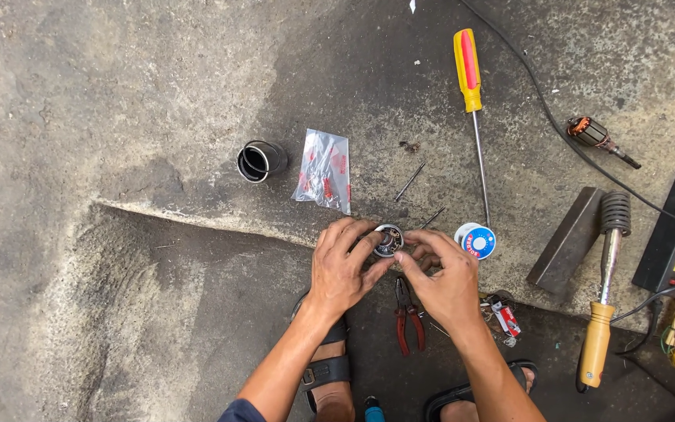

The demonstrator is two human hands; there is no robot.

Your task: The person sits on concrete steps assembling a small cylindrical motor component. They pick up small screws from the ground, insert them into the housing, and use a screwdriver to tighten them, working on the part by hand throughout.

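Head view, left hand: the left hand [340,270] curls its fingers [365,248] closed around the near side of a small round metal motor part [388,240], thumb pressing its rim.
Head view, right hand: the right hand [445,280] closes on the same part from the other side, forefinger and thumb pinched at its lower edge.
Thing held: the round part sits between both sets of fingertips, just above the concrete floor [119,117], face up.
Beyond the fingertips: a clear plastic bag [323,169], a short dark metal sleeve [258,161] and loose long screws [410,181].
Just right of the fingers: a solder spool [476,241] and a yellow screwdriver [472,98].
Below the wrists: red-handled pliers [408,316].
Far right: a soldering iron [605,293] and a motor armature [595,137].
Step in hand: seemingly working something at the part's centre.
Next move: likely needs a steady two-handed grip and fine fingertip pressure.
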